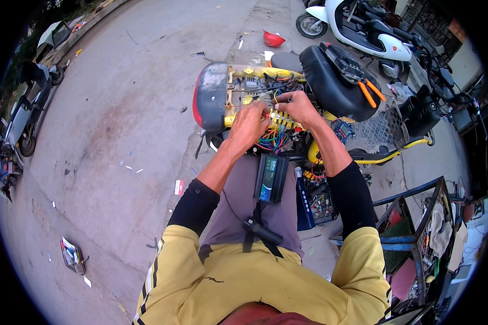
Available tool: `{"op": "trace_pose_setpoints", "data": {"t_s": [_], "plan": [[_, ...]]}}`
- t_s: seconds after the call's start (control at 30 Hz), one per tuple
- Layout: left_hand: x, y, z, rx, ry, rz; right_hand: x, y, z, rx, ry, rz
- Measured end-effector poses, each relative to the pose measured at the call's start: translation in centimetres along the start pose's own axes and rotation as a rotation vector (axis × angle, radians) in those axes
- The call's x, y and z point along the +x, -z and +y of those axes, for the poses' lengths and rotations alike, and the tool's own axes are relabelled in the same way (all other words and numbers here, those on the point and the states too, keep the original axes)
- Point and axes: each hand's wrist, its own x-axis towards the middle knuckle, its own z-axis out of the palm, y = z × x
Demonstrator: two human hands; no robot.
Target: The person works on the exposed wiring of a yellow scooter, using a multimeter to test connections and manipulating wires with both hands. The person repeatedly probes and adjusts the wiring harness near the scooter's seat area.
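An electric scooter with a yellow frame (230, 120) stands before me, its rear body opened up and its wiring bare. Over this opening, my left hand (248, 123) is closed with its fingertips pinched beside a small red piece; what it grips is hidden. Close by on the right, my right hand (298, 108) pinches a thin wire. Coloured wires (276, 142) bunch below both hands, next to a row of metal terminals (282, 118). A black finned box (271, 177) with a dark label sits between my thighs and the scooter.
The black seat (331, 81) carries orange-handled pliers (370, 92). A red helmet-like bowl (274, 39) lies beyond. A white scooter (363, 38) stands far right, a metal-framed rack (417, 244) of parts near right. A small tray (72, 255) sits on the ground at left.
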Motion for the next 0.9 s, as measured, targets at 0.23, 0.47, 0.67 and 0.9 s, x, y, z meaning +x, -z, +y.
{"op": "trace_pose_setpoints", "data": {"t_s": [0.23, 0.47, 0.67, 0.9], "plan": [[-0.2, 0.3, 0.2, 0.013, 0.024, -0.004, -1.0, -0.3, -1.5, 0.39, -0.208, 0.021], [-0.3, -0.2, 0.1, 0.036, -0.018, 0.032, -1.0, -0.4, -1.4, 0.487, -0.27, 0.036], [-0.2, -0.3, -0.2, 0.056, -0.028, 0.027, -0.9, 0.2, -2.3, 0.443, -0.301, -0.014], [0.0, -0.1, 0.2, 0.013, 0.05, 0.004, -0.7, 0.2, -1.7, 0.424, -0.296, -0.019]]}}
